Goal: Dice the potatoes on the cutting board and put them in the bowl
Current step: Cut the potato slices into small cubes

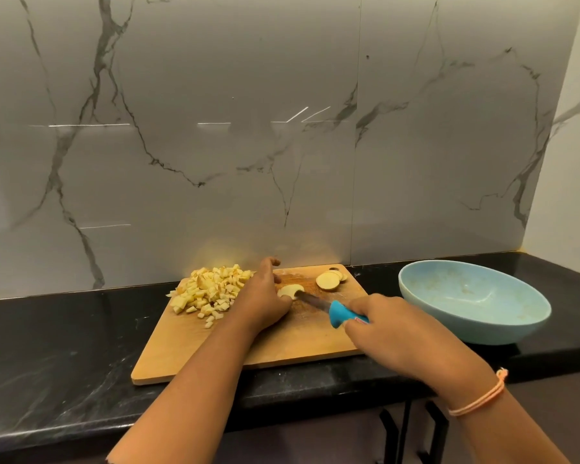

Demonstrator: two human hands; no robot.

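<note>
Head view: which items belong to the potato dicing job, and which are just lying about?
Job: wooden cutting board; pile of diced potato; round potato slices; pale potato slice held by the left hand; blue-handled knife gripped in the right hand; light blue bowl.
Just there: black stone countertop; grey marble-look wall; orange string bracelet.

One wooden cutting board [282,349] lies on one dark surface [64,346], with one blue bowl [482,329] to its right. There is one knife [335,311]. Two hands show, the left hand [265,296] and the right hand [392,329], and one orange bracelet [479,396]. One heap of diced potato [211,289] sits far left on the board, its cubes too many to count. One potato slice [290,291] lies mid-board. One stack of rounds [330,281], far right, holds at least three.
</note>
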